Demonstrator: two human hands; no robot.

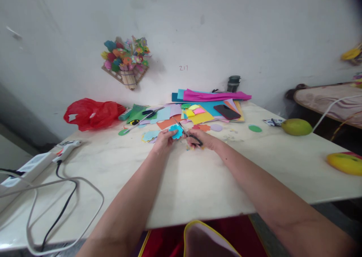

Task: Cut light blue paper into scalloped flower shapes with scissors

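My left hand point(164, 139) pinches a bright blue paper flower point(175, 131) with a scalloped edge. In my right hand point(204, 138) is a pair of scissors point(195, 138) with black handles; the blades point up and left, right beside the flower's edge. Whether the blades touch the paper I cannot tell. Left of the flower lie pale blue and yellow scalloped cutouts point(149, 136). Behind my right hand are orange scalloped cutouts point(202, 127) and a lilac paper oval point(216, 127). Small paper scraps are scattered under my hands.
Coloured sheets point(169, 113) and a dark phone point(227, 112) lie at the back. A red plastic bag point(93, 114) sits back left. A power strip point(36, 166) with looping cables occupies the left. Mangoes point(296, 126) are on the right. A flower decoration point(127, 59) hangs on the wall.
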